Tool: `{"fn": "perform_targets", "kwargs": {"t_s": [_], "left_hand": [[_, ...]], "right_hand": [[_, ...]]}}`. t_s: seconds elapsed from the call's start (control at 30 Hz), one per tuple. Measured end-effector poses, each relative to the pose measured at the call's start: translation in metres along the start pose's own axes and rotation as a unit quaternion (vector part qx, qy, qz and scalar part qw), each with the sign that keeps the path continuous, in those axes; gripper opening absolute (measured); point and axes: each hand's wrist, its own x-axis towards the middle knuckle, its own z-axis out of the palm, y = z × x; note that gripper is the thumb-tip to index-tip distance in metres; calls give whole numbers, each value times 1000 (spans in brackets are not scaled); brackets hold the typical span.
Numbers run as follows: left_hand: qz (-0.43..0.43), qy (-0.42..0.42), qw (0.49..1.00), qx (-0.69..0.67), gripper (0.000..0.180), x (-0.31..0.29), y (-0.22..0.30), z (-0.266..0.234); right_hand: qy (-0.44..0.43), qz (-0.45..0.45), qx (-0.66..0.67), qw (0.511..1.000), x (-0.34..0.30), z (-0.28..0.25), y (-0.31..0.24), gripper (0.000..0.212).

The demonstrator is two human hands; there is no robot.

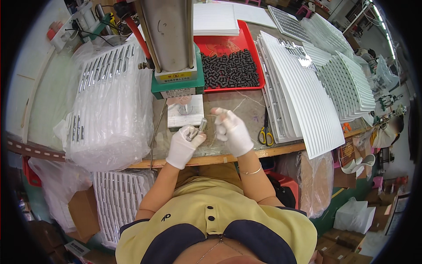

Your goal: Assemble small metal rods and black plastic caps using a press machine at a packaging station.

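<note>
Both my hands wear white gloves and hover over the front edge of the workbench (246, 105). My left hand (185, 143) grips a small silver metal tube (202, 125) that points up and to the right. My right hand (233, 130) is just to the right of it, fingertips pinched together near the tube's top end; what they pinch is too small to tell. Right behind the hands sits the metal base plate (184, 112) of a small bench press (171, 39) with a green body.
A red tray (246, 42) of several small black parts lies behind. Stacks of white ribbed trays (303, 101) fill the right. Plastic-wrapped trays of silver tubes (110, 105) pile on the left. Yellow-handled scissors (265, 134) lie near the bench edge.
</note>
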Motion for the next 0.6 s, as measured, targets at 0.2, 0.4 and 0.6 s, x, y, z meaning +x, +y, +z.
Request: {"fn": "perform_targets", "kwargs": {"t_s": [0.2, 0.4, 0.6], "left_hand": [[-239, -174, 902, -314, 29, 0, 2, -2], [-162, -117, 969, -148, 24, -9, -5, 3], [-50, -199, 978, 39, 21, -23, 41, -53]], "right_hand": [[208, 20, 334, 919, 24, 41, -2, 33], [16, 41, 323, 945, 30, 17, 40, 45], [-137, 68, 445, 883, 34, 15, 14, 49]]}}
